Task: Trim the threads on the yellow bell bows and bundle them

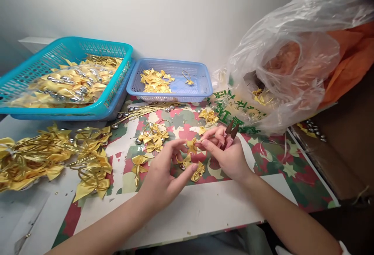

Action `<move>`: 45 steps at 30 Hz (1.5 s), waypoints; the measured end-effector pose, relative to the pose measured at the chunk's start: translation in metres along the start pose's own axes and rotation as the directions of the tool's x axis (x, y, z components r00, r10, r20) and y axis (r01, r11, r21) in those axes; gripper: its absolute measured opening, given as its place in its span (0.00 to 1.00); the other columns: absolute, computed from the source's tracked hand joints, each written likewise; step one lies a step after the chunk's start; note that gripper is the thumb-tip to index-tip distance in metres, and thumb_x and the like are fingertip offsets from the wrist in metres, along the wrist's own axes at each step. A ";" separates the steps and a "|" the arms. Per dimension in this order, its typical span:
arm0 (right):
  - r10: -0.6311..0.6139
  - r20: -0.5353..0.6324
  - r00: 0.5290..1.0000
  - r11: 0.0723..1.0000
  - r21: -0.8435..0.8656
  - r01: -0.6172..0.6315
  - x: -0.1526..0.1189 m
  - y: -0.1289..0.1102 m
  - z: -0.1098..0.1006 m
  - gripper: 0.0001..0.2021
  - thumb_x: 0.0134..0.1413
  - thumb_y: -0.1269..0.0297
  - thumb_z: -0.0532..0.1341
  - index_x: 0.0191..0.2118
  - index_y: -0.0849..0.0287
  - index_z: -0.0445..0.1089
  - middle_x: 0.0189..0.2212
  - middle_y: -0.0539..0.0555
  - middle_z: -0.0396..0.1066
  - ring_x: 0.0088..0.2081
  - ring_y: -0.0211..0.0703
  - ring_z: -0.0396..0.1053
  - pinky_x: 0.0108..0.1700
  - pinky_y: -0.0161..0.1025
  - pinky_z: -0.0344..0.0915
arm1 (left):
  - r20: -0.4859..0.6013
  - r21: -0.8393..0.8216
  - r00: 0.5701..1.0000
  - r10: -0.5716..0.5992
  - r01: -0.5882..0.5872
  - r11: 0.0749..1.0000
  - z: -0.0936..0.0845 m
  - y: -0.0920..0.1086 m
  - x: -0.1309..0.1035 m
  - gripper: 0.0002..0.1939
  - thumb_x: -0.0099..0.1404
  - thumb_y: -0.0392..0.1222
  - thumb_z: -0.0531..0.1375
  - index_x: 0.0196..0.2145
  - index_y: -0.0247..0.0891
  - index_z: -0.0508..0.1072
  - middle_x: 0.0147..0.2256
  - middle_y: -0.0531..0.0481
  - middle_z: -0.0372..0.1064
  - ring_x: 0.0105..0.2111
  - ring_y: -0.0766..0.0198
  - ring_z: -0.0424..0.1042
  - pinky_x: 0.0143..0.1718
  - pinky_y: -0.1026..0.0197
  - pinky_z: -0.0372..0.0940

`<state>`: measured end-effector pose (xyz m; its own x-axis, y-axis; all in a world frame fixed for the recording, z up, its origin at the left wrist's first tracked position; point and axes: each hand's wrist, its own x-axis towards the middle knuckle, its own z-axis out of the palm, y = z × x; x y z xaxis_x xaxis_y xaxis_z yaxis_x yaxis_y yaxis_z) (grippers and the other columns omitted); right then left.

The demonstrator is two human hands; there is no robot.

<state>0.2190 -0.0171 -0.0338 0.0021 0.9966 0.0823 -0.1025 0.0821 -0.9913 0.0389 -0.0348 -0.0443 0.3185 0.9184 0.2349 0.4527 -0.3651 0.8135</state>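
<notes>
A small yellow ribbon bow (192, 145) is held up between my hands above the table. My right hand (229, 155) pinches it at its right side with thumb and forefinger. Dark-bladed snips (232, 129) are tucked in the same hand, blades pointing up and away. The fingers of my left hand (165, 175) reach the bow's left edge, with the thumb spread apart below. Just under the hands lies another bow with a looped gold cord (198, 172). More bows (154, 134) with gold cords and silver bells lie left of the hands.
A turquoise basket (117, 48) holds bagged bows and bells; a blue basket (204, 78) beside it holds loose bows. Bundled bows (32, 161) cover the left side. A clear plastic bag (245, 52) stands at right, by a cardboard box (350, 142). White board (204, 208) lines the front edge.
</notes>
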 end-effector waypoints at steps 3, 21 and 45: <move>0.086 0.035 0.996 0.995 0.054 -0.088 -0.004 -0.003 0.003 0.23 0.51 0.58 0.67 0.26 0.54 0.47 0.31 0.48 0.71 0.29 0.40 0.76 0.33 0.41 0.78 | 0.022 -0.124 0.992 -0.125 0.127 0.984 0.000 -0.001 0.002 0.16 0.67 0.43 0.58 0.51 0.41 0.62 0.30 0.53 0.65 0.30 0.64 0.67 0.32 0.61 0.64; -0.071 0.450 0.890 0.748 -0.566 0.346 0.002 0.000 -0.038 0.12 0.64 0.53 0.53 0.36 0.55 0.61 0.21 0.45 0.59 0.21 0.35 0.57 0.24 0.33 0.53 | 0.379 -0.641 0.865 -0.328 0.501 0.581 -0.006 -0.004 0.007 0.15 0.69 0.50 0.56 0.29 0.37 0.66 0.25 0.55 0.62 0.24 0.70 0.60 0.28 0.66 0.57; -0.402 0.545 0.735 0.457 -0.576 0.678 -0.001 0.004 -0.022 0.08 0.62 0.62 0.56 0.33 0.56 0.70 0.19 0.48 0.68 0.20 0.35 0.62 0.23 0.35 0.52 | 0.403 -0.599 0.864 -0.303 0.499 0.626 -0.003 0.006 0.008 0.17 0.68 0.52 0.54 0.27 0.38 0.64 0.21 0.56 0.55 0.23 0.68 0.53 0.25 0.64 0.50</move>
<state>0.2407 -0.0172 -0.0400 -0.4998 0.6963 0.5151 0.5278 0.7164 -0.4563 0.0416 -0.0293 -0.0363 0.4735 0.8422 -0.2577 -0.0568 0.3212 0.9453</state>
